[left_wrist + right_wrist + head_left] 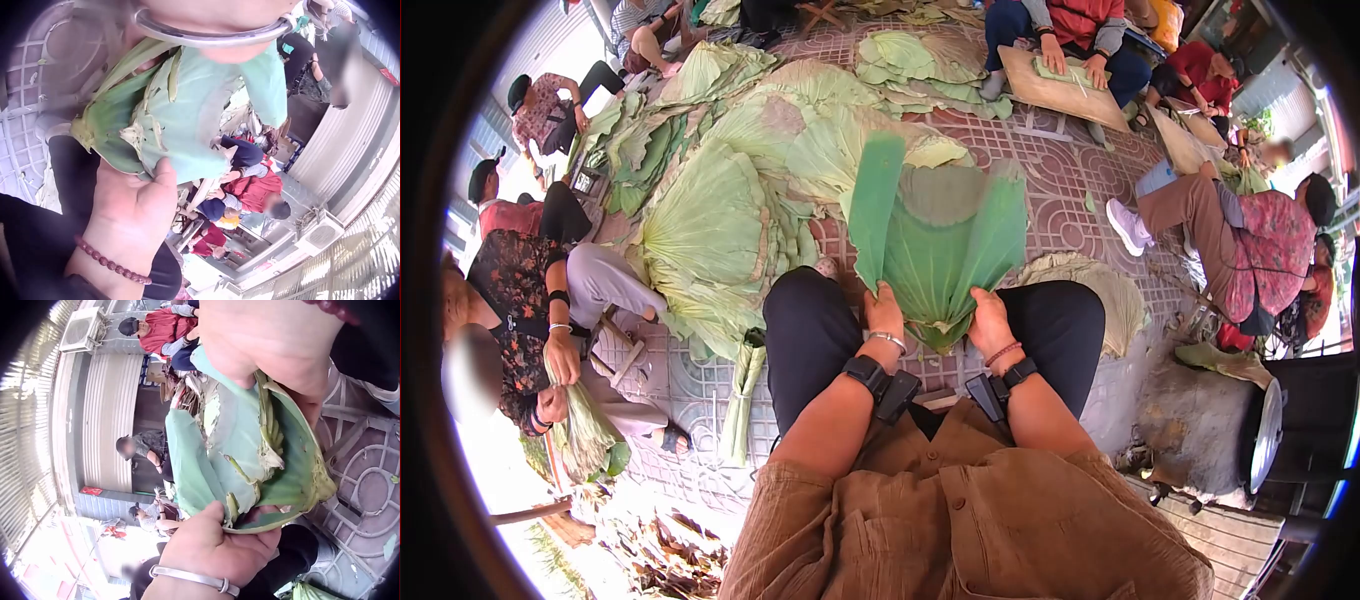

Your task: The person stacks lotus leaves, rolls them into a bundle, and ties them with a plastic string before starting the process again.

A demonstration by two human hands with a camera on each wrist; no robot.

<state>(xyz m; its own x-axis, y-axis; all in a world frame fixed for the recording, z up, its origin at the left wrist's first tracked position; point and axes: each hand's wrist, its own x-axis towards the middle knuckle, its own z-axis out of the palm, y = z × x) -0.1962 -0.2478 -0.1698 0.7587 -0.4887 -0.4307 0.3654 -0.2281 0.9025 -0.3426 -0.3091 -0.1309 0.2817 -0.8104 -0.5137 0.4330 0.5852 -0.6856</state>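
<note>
A large green lotus leaf point(935, 265) spreads over the gap between the person's knees, its left and right sides folded up into flaps. My left hand point(884, 312), with a silver bangle on the wrist, pinches its left near edge. On the opposite edge my right hand point(990, 322), wearing a beaded bracelet, grips with thumb and fingers. Seen in the right wrist view, the leaf point(231, 450) curves up into a hollow, with torn, curled strips along its folded edges. Its pointed stem end point(81, 130) lies on the body side of both hands.
Wide piles of pale green leaves point(710, 220) cover the tiled floor ahead and left. A rolled leaf bundle point(743, 400) lies by the left knee. More leaves point(1090, 285) lie beyond the right knee. Several seated people surround the area, one with a wooden board point(1055, 92).
</note>
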